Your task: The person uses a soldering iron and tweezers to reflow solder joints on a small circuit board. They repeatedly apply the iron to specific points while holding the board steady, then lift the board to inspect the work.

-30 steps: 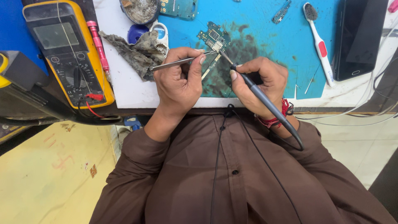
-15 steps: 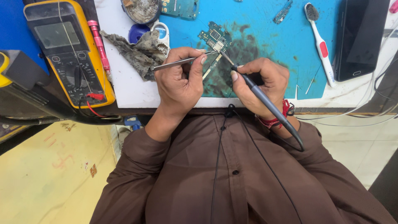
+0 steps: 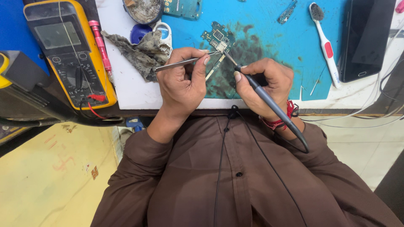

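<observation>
Two screens lie on my bench, and I see no packages or signs. At my far left is the meter [image 3: 69, 52], a tall yellow box with a dark face, tilted a little; its screen [image 3: 57, 35] sits near the top end, a wide grey-green rectangle in a dark frame, blank as far as I can tell. A round dial lies below it, ringed by small printed markings too fine to tell apart. At my far right lies a phone [image 3: 367, 35], a black slab resting partly on the blue mat [image 3: 269, 38], its glass screen dark and glossy, with a small oval button at the near end.
</observation>
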